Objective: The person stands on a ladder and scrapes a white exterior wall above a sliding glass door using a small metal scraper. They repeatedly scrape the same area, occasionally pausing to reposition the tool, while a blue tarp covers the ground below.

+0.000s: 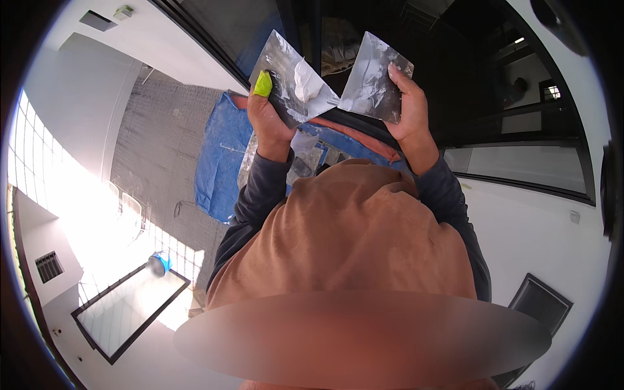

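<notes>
My left hand (pixel 272 124) holds a flat metal filler spreader (pixel 282 61) tilted up in front of me, the thumb on its face. A thick lump of white paste (pixel 307 84) sits on that blade, with thin smears around it. Bright yellow-green tape (pixel 263 84) wraps the left thumb. In my right hand (pixel 413 112) is a second metal spreader (pixel 366 80), streaked with white and gripped at its right edge. The lower inner corners of the two blades meet or nearly meet; I cannot tell whether they touch.
Dark glass panels in a black frame (pixel 317 34) stand right ahead. Below my hands a blue tarp (pixel 212 168) covers part of the paved floor (pixel 156 131), with a reddish sheet (pixel 360 135) along the frame. A blue bucket (pixel 163 262) stands behind to the left.
</notes>
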Demonstrator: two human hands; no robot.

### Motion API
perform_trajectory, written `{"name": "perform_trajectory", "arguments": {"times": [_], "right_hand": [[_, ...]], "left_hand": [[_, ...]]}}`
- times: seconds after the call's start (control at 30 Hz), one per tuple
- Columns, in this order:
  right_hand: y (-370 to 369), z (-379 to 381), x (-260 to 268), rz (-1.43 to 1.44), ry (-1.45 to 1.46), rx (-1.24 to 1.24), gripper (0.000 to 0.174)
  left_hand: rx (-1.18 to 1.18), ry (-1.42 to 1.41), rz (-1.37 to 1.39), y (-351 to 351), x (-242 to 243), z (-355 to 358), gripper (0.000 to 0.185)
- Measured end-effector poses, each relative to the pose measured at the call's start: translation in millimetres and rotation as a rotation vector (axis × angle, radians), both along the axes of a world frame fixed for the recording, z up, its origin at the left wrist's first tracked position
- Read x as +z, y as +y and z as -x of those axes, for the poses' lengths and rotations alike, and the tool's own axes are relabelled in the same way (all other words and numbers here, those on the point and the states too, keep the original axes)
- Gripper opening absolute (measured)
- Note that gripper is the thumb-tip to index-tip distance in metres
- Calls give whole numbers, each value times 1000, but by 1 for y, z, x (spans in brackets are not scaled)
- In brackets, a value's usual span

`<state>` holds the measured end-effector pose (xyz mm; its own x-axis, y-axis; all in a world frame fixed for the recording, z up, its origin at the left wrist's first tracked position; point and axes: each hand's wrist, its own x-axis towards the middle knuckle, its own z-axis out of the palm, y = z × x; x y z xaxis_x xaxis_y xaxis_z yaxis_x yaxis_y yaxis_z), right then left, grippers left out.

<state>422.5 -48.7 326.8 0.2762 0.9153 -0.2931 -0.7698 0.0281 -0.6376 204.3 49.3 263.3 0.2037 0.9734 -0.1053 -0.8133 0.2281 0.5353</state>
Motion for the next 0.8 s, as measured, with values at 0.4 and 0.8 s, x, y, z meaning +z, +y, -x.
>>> {"name": "perform_trajectory", "arguments": {"times": [0.4, 0.8], "right_hand": [[7, 69, -65, 24, -385, 196, 84], [240, -101, -116, -349, -401, -172, 56]], "left_hand": [[-355, -40, 78, -66, -42, 17, 42], [250, 45, 69, -81, -76, 141, 48]]}}
